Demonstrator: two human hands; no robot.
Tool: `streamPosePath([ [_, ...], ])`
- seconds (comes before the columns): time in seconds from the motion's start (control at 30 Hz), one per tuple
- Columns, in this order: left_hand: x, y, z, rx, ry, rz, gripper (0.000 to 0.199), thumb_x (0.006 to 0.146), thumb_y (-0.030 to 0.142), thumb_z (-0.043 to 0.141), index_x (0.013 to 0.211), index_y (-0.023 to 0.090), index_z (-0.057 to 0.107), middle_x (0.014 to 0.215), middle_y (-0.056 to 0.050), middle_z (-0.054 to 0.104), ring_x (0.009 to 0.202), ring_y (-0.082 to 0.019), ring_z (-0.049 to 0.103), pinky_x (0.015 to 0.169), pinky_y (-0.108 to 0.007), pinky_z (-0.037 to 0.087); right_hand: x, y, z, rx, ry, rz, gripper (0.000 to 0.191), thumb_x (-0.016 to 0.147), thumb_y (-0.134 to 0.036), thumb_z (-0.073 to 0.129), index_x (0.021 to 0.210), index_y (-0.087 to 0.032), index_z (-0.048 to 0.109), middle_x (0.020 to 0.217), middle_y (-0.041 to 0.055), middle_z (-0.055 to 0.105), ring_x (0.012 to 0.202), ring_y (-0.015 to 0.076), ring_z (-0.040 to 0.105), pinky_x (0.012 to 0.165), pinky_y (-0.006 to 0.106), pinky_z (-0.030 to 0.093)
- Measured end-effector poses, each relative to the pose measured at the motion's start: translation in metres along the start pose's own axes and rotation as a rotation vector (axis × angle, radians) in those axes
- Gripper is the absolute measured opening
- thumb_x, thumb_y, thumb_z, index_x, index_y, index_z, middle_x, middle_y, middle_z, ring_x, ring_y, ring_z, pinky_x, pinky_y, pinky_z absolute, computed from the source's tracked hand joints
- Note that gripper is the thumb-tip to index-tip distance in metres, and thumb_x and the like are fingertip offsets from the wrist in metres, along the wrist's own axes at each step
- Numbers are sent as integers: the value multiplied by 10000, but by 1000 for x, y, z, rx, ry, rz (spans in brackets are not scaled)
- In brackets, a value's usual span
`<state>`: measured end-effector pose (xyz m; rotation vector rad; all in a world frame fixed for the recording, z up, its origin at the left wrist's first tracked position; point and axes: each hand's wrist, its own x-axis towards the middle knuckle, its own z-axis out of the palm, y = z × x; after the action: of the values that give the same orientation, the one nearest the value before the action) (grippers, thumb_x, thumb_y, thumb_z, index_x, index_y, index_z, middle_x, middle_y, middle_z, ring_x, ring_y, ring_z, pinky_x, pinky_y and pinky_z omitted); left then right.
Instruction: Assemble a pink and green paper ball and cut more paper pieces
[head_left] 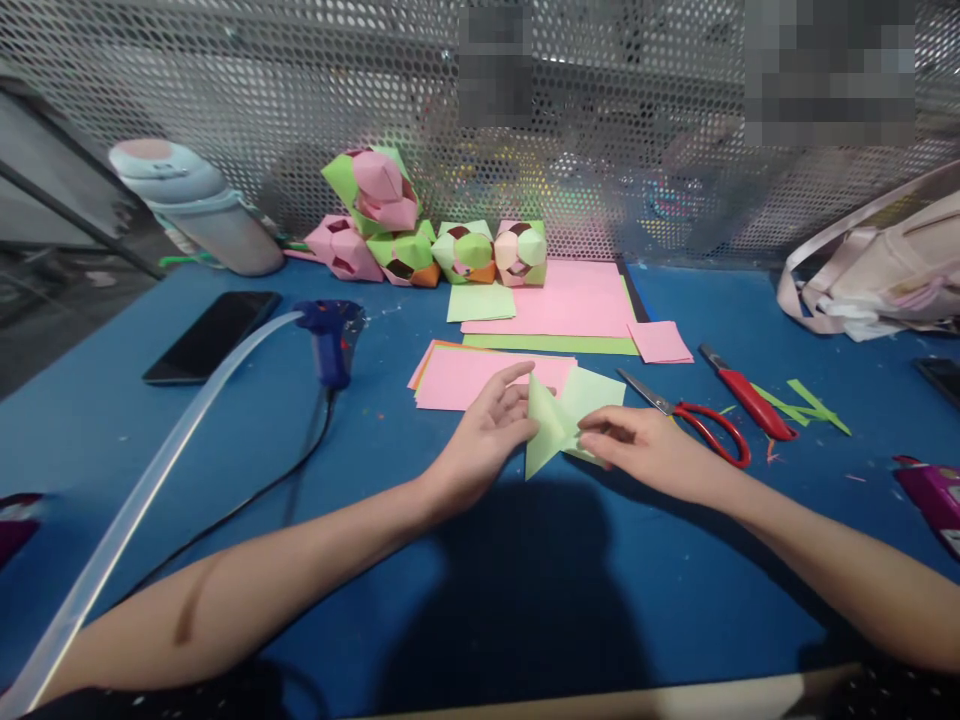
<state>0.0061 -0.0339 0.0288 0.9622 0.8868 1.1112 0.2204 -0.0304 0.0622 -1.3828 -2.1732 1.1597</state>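
Between my two hands is a light green paper folded into a pointed, triangular shape. My left hand grips its left edge with the thumb in front and the fingers behind. On its right side, my right hand pinches the same paper with curled fingers. Beneath and behind it lies a flat pale green square sheet, partly covered by the folded piece and my right hand. A stack of pink sheets with orange edges showing lies just behind my left hand.
Red-handled scissors, a red utility knife and green strips lie right. At left are a blue glue gun with a long glue stick, a phone and a bottle. Folded paper balls stand behind.
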Motion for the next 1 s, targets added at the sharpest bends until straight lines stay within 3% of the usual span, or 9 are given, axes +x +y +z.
streamPosePath([
  [0.13, -5, -2, 2, 10, -43, -5, 594, 779, 155, 657, 1322, 227, 428, 1154, -74, 600, 1042, -177, 577, 907, -315, 437, 12, -5, 14, 62, -27, 8, 194, 889, -290, 539, 775, -177, 648, 608, -31, 595, 567, 112, 547, 540, 243, 374],
  [0.23, -7, -3, 3, 58, -61, 10, 553, 835, 239, 654, 1329, 225, 405, 1157, -82, 581, 1061, -182, 573, 925, -326, 447, 13, -5, 20, -15, 64, -76, 187, 865, -231, 546, 697, -173, 606, 577, -45, 532, 548, 93, 462, 530, 243, 317],
  [0.37, -7, -3, 5, 133, -75, 27, 695, 809, 256, 701, 1382, 235, 308, 1260, -107, 507, 1127, -192, 554, 953, -331, 461, 14, -2, 20, -45, 119, -156, 251, 883, -282, 552, 655, -176, 564, 571, -54, 474, 553, 87, 403, 528, 243, 295],
  [0.5, -1, -7, -2, 238, -28, 121, 643, 865, 330, 609, 1401, 244, 265, 1371, -151, 426, 1061, -199, 580, 860, -367, 520, 31, 18, 2, 64, 231, -17, 208, 826, -262, 596, 637, -177, 586, 592, -25, 554, 559, 100, 468, 531, 247, 328],
  [0.6, 5, -14, -8, 583, -32, 213, 584, 864, 314, 601, 1368, 204, 326, 1314, -158, 505, 1072, -216, 584, 908, -411, 498, 52, 41, -17, 205, 307, 105, 213, 831, -286, 581, 647, -179, 568, 605, 4, 594, 480, 91, 468, 475, 247, 338],
  [0.7, 6, -19, -10, 1103, -151, 306, 573, 848, 374, 646, 1336, 185, 414, 1245, -151, 594, 1139, -287, 560, 968, -487, 441, 66, 55, -30, 269, 330, 134, 210, 891, -330, 500, 799, -172, 604, 756, 60, 673, 438, 77, 457, 423, 246, 330],
  [0.8, 5, -21, -7, 1474, -256, 429, 605, 830, 418, 682, 1325, 155, 453, 1261, -161, 608, 1143, -339, 548, 944, -514, 426, 65, 59, -35, 286, 329, 151, 314, 909, -383, 494, 1097, -159, 608, 900, 106, 704, 441, 90, 486, 411, 261, 353],
  [0.9, 4, -22, -5, 1572, -296, 510, 582, 842, 384, 683, 1319, 132, 464, 1230, -149, 633, 1107, -320, 569, 911, -470, 436, 53, 61, -32, 122, 336, 126, 433, 859, -342, 578, 1253, -165, 564, 983, 116, 700, 535, 140, 574, 499, 306, 445],
  [1.0, 4, -24, -5, 1549, -302, 525, 541, 842, 342, 689, 1301, 139, 484, 1198, -129, 653, 1085, -294, 582, 904, -440, 439, 38, 62, -26, -306, 297, 29, 482, 845, -317, 595, 1309, -201, 540, 1208, 128, 648, 807, 233, 661, 697, 383, 510],
])
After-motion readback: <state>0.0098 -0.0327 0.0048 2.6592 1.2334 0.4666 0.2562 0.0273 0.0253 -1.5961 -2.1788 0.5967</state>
